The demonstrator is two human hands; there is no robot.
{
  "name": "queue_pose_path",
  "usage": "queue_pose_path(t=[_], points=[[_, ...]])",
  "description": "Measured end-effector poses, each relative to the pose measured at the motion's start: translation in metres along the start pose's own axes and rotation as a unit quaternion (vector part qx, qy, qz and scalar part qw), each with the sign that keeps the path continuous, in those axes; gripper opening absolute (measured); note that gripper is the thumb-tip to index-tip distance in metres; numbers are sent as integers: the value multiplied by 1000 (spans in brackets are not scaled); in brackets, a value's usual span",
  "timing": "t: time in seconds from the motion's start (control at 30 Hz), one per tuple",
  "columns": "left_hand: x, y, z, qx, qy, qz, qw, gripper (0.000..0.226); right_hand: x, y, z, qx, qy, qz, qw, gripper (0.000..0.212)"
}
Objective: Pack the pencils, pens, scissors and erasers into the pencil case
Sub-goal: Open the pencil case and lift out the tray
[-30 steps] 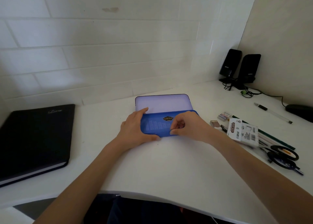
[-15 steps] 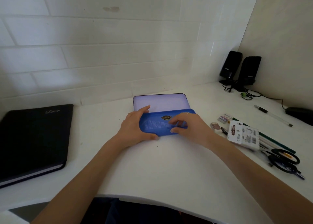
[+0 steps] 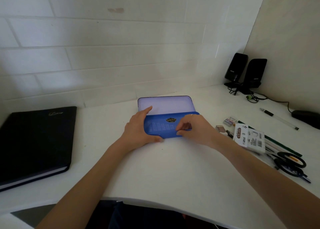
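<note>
A blue pencil case (image 3: 162, 126) lies in the middle of the white desk, its pale translucent lid (image 3: 166, 104) raised toward the wall. My left hand (image 3: 138, 130) grips the case's left end, thumb along the front edge and index finger on the lid. My right hand (image 3: 195, 130) is curled over the case's right part, fingertips pinching its front face. Right of the case lie erasers (image 3: 229, 121), a sharpener (image 3: 220, 128), pencils (image 3: 275, 142), black scissors (image 3: 290, 163) and a clear pen (image 3: 278, 118).
A sticky-note pack (image 3: 249, 137) lies on top of the pencils. A black notebook (image 3: 34, 142) sits at the left. Two black speakers (image 3: 245, 73) with cables stand in the back right corner, and a dark object (image 3: 306, 118) lies at the right edge.
My right hand's fingers have curled again on the case's front after lying flatter half a second ago. The left hand and the case have hardly moved.
</note>
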State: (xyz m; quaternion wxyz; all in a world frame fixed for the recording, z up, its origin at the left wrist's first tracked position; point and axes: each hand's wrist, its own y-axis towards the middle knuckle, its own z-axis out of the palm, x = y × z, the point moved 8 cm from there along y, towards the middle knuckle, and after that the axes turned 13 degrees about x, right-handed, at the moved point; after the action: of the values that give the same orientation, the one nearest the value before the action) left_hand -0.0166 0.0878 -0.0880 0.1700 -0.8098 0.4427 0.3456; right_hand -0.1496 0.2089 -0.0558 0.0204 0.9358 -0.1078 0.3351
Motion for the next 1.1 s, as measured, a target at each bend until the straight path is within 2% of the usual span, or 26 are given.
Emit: queue_pose_path(t=[0.37, 0.83, 0.97, 1.03, 1.1], points=[[5, 4, 1, 2, 1, 16, 1000, 111, 5, 13, 2, 55, -64, -6, 996, 7], [5, 10, 1, 34, 62, -17, 997, 111, -6, 16, 1, 65, 42, 4, 997, 18], [2, 17, 2, 82, 110, -35, 990, 108, -4, 16, 0, 68, 19, 11, 997, 11], [0, 19, 3, 109, 102, -37, 988, 108, -6, 14, -9, 30, 20, 14, 999, 7], [-1, 19, 4, 117, 78, -32, 990, 105, -17, 10, -30, -70, 14, 18, 997, 8]])
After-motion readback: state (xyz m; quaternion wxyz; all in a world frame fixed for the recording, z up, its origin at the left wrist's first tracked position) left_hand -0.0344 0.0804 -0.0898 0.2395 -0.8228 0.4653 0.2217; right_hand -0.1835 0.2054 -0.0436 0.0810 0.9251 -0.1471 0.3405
